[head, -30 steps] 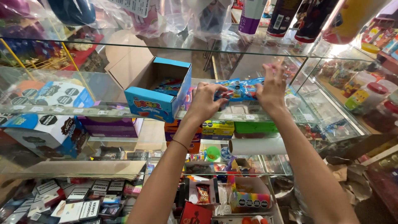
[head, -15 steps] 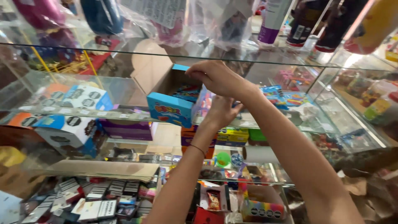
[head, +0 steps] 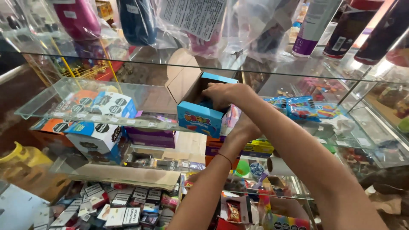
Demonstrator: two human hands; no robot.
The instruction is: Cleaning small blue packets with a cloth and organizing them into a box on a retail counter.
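Observation:
An open blue cardboard box [head: 199, 117] of sweets stands on a glass shelf [head: 140, 106]. My right hand [head: 226, 93] reaches over its top edge, and its fingertips are curled down inside the box and hidden. My left hand [head: 243, 127], with a thin red band on the wrist, is up against the box's right side, mostly hidden under my right forearm. A pink-and-white packet [head: 230, 119] shows between that hand and the box. Several blue candy packets [head: 311, 108] lie on the shelf to the right of my arms.
White and orange boxes [head: 100, 106] sit on the shelf at left, and purple boxes [head: 151, 136] lie below. Bagged bottles [head: 136, 21] and spray cans [head: 313, 25] stand on the top glass. Small card packs [head: 115, 204] and snack packets [head: 232, 211] fill the lower shelves.
Both hands held a blue packet up at the shelf a second ago. My right hand has since moved left and into the blue box, and my left hand has dropped beside the box.

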